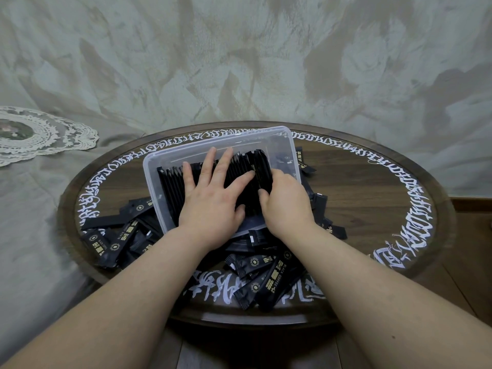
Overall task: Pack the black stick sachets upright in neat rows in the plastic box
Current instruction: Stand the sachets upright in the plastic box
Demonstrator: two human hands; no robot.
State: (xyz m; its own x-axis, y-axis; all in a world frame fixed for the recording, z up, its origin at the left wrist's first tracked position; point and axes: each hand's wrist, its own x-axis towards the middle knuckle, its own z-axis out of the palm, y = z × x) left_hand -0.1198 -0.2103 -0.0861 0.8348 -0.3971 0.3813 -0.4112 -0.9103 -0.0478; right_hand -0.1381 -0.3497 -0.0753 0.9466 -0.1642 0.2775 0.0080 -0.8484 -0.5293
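Clear rectangular plastic box point(153, 166) sits tilted on round dark wooden bench point(372, 198) with white script border. Inside, a row of black stick sachets point(173, 182) stands on edge, long axes running away from the person. Left hand point(213, 198) lies flat, fingers straight, pressing the row's tops. Right hand point(286, 201), touching the row's right end, curls round a small bundle of sachets there. Loose black sachets point(269, 278) lie scattered near the box, nearest the forearms. Grey-green patterned cloth point(239, 62) behind; lace doily point(66, 134) at left.
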